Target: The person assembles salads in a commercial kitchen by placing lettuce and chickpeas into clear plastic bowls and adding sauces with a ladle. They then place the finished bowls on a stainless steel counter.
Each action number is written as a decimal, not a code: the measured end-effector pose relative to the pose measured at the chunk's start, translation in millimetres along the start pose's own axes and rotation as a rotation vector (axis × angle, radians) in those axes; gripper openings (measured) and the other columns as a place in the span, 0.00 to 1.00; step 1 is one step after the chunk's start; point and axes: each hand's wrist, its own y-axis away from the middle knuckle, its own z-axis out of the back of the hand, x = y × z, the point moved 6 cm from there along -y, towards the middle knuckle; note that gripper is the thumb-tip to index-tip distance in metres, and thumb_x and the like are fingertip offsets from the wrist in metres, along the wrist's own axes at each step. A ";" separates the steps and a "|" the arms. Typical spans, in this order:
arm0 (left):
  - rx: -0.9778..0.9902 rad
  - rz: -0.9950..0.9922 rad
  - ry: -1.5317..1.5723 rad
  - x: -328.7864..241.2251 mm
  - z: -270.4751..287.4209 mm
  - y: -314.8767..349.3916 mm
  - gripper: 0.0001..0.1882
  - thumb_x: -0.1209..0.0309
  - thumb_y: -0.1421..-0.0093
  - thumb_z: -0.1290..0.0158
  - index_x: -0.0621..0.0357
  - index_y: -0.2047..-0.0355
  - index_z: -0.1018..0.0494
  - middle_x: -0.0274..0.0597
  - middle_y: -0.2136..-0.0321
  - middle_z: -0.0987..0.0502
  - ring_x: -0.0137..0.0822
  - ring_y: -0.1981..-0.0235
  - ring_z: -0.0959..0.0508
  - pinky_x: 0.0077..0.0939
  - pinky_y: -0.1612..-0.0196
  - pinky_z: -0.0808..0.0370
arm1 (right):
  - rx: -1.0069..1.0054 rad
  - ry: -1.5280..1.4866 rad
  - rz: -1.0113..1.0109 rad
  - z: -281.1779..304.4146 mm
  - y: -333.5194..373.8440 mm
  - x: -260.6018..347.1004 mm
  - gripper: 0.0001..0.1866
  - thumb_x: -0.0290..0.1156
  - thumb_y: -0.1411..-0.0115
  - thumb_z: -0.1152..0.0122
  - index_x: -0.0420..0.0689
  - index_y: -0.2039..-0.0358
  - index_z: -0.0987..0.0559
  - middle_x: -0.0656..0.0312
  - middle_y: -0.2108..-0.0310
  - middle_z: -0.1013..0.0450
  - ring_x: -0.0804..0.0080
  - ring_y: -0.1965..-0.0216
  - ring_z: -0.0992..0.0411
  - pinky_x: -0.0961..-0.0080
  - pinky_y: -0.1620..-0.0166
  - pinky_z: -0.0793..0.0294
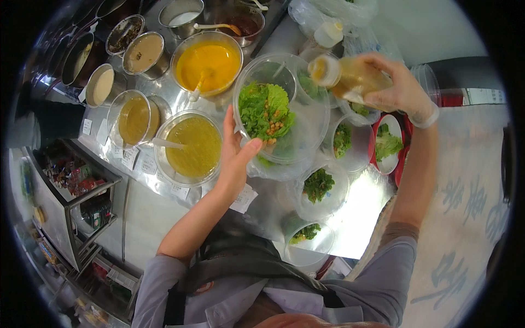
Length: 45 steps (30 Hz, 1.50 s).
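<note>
left hand holds a clear bowl of greens; at the bowl's two o'clock, the right hand grips a tilted bottle.

1. A shiny metal counter.
2. On its left: a bowl of orange sauce and a bowl of olive-coloured liquid.
3. Along its near edge: paper slips.
4. Toward the right: clear bowls of greens.

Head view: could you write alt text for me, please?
A person's left hand holds a clear bowl of greens while the right hand holds a bottle of yellowish liquid tilted toward it. More bowls of greens sit nearby, with pots of liquid at left.
</note>
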 end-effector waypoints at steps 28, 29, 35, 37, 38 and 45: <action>-0.234 -0.059 -0.082 -65.6 66.7 44.9 0.54 0.44 0.52 0.47 0.55 0.33 0.60 0.49 0.40 0.48 0.50 0.38 0.45 0.60 0.42 0.37 | -0.227 0.761 -0.074 -134.5 -126.8 -78.2 0.07 0.35 0.48 0.39 0.49 0.71 0.17 0.66 0.68 0.23 0.63 0.58 0.30 0.66 0.57 0.32; -0.237 -0.062 -0.084 -65.8 67.1 44.8 0.53 0.44 0.52 0.47 0.55 0.33 0.60 0.49 0.40 0.48 0.50 0.38 0.45 0.60 0.42 0.37 | -0.207 0.792 -0.043 -139.6 -125.4 -75.4 0.07 0.35 0.48 0.39 0.50 0.71 0.18 0.66 0.68 0.23 0.64 0.58 0.30 0.66 0.58 0.32; -0.300 -0.073 -0.084 -67.8 73.0 48.6 0.53 0.46 0.51 0.47 0.56 0.33 0.61 0.50 0.38 0.50 0.51 0.37 0.47 0.60 0.42 0.37 | -0.210 0.727 0.041 -150.3 -124.8 -84.3 0.06 0.32 0.48 0.42 0.46 0.71 0.19 0.59 0.73 0.23 0.61 0.66 0.26 0.65 0.61 0.29; -0.289 -0.090 -0.068 -68.4 74.2 47.8 0.54 0.45 0.51 0.47 0.57 0.33 0.61 0.51 0.38 0.50 0.51 0.38 0.47 0.60 0.43 0.37 | -0.249 0.560 0.018 -149.2 -118.9 -82.0 0.07 0.33 0.47 0.42 0.45 0.70 0.19 0.58 0.73 0.23 0.59 0.67 0.26 0.66 0.62 0.28; -0.285 -0.098 -0.093 -68.7 74.5 47.6 0.54 0.45 0.51 0.47 0.57 0.33 0.61 0.51 0.39 0.50 0.51 0.38 0.46 0.60 0.43 0.37 | -0.259 0.483 -0.006 -149.2 -115.8 -79.5 0.08 0.33 0.47 0.42 0.45 0.70 0.19 0.57 0.72 0.23 0.58 0.68 0.25 0.66 0.62 0.28; -0.293 -0.121 -0.085 -69.7 75.7 48.0 0.55 0.44 0.51 0.47 0.57 0.33 0.62 0.53 0.40 0.50 0.53 0.38 0.47 0.61 0.44 0.37 | -0.163 0.186 -0.005 -177.7 -90.3 -54.0 0.11 0.36 0.46 0.42 0.45 0.66 0.19 0.55 0.70 0.23 0.58 0.67 0.24 0.67 0.62 0.26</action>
